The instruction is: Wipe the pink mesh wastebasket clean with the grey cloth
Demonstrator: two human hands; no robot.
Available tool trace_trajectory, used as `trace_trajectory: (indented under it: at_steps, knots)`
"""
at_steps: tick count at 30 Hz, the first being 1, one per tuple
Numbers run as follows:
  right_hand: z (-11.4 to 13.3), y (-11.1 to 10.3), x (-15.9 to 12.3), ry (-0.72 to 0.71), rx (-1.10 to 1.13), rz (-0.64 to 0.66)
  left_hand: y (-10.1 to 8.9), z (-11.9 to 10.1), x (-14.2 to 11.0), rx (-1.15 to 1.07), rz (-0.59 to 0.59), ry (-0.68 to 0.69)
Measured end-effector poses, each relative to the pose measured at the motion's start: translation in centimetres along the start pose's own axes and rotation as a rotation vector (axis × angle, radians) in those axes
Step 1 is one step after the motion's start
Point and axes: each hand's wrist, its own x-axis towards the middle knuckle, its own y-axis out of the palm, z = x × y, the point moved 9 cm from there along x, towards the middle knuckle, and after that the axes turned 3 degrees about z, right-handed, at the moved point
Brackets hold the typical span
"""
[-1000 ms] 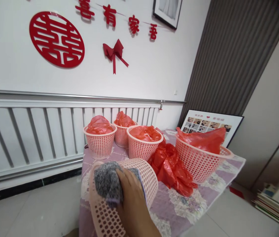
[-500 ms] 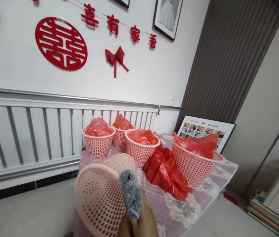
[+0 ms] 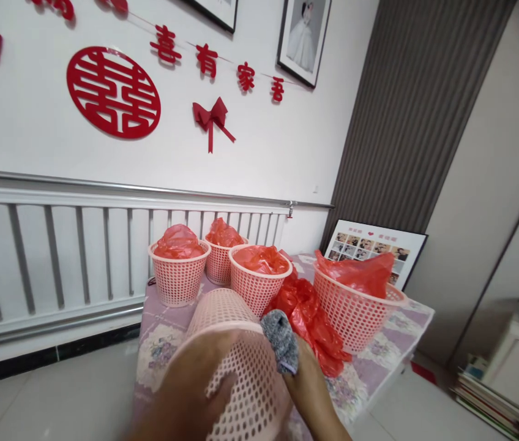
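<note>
A pink perforated plastic basket (image 3: 253,373) lies tilted on its side, its mouth facing me. At the right of its rim, my right hand (image 3: 303,367) is closed on a fuzzy grey cloth (image 3: 281,340) with a pale purple edge. The cloth touches the rim. My left hand (image 3: 190,383), smeared by motion, is across the left side of the basket's mouth. Its fingers are too blurred to show whether they grip the rim. Right beyond my right hand lies a crumpled heap of red plastic bags (image 3: 309,318).
Behind stand pink baskets with red bags inside: a left one (image 3: 179,275), a rear one (image 3: 218,263), a middle one (image 3: 259,282) and a larger right one (image 3: 355,312). A flowered cloth covers the table (image 3: 158,343). A radiator (image 3: 71,257) runs along the wall; a photo board (image 3: 369,239) leans behind.
My left hand has come up over the left of the basket's mouth. My right hand and the grey cloth have shifted right in view. The basket's mouth has turned and shifted right.
</note>
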Motion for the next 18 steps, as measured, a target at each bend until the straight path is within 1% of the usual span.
trace_trajectory:
  at_steps: [1,2,3,4,6,7,8,10,12,13,15,18]
  knots:
    - [0.6,-0.4,1.0,-0.043,-0.055,0.016,-1.6,0.6,1.3,0.026,-0.021,0.001]
    - [1.4,-0.5,2.0,-0.076,-0.119,0.039,-2.4,1.2,2.7,0.035,0.016,-0.007]
    - [2.4,-0.4,3.0,-0.102,-0.184,0.070,-2.5,1.9,4.0,0.044,0.083,-0.039]
    - [3.5,-0.2,3.9,-0.122,-0.246,0.111,-1.9,2.6,5.2,0.042,0.175,-0.080]
    - [6.3,1.0,5.5,-0.172,-0.330,0.220,0.4,3.7,6.6,0.016,0.339,-0.153]
    - [7.7,1.8,6.1,-0.198,-0.348,0.272,1.8,4.3,6.8,-0.012,0.394,-0.183]
    - [9.0,2.5,6.5,-0.214,-0.354,0.310,3.2,4.9,6.9,-0.056,0.419,-0.210]
    - [10.9,3.7,7.0,-0.219,-0.342,0.353,5.7,6.4,6.5,-0.196,0.405,-0.269]
    - [11.8,4.7,6.9,-0.214,-0.306,0.367,7.3,8.1,5.6,-0.356,0.347,-0.325]
    - [11.9,5.0,6.7,-0.212,-0.282,0.367,7.7,8.8,5.1,-0.412,0.318,-0.343]
    - [11.8,5.6,6.2,-0.215,-0.231,0.376,8.0,9.9,4.1,-0.445,0.281,-0.367]
    - [11.4,5.9,5.3,-0.206,-0.158,0.404,7.7,10.7,2.9,-0.408,0.291,-0.404]
